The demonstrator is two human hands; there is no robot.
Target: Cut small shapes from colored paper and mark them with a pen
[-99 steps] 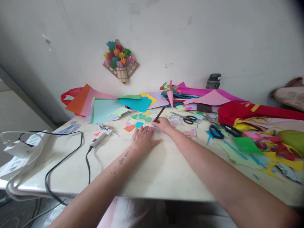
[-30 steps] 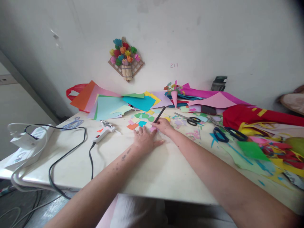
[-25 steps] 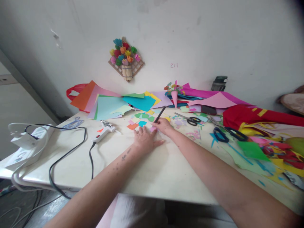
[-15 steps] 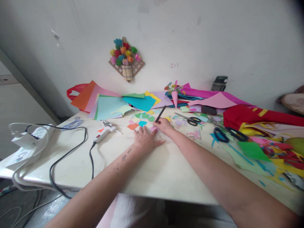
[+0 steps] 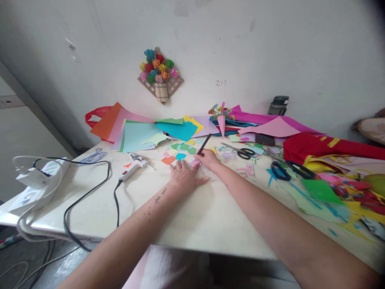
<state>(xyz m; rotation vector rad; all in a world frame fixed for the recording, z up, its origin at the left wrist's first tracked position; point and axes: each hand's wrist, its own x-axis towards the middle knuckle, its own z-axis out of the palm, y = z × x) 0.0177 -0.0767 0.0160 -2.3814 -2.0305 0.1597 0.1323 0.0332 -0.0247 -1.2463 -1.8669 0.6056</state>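
Note:
My left hand lies flat on the table, fingers spread, its fingertips at a small purple paper piece. Closed around a dark pencil, my right hand rests beside that piece; the pencil leans up and to the right, its lower tip hidden by the fingers. Just beyond the left fingertips are a blue paper piece and an orange one. Small green paper pieces lie a little farther back.
A white glue gun lies to the left, its cord crossing toward a power strip. Black-handled scissors and larger scissors are on the right among paper scraps. Coloured sheets and a pink paper cone line the wall.

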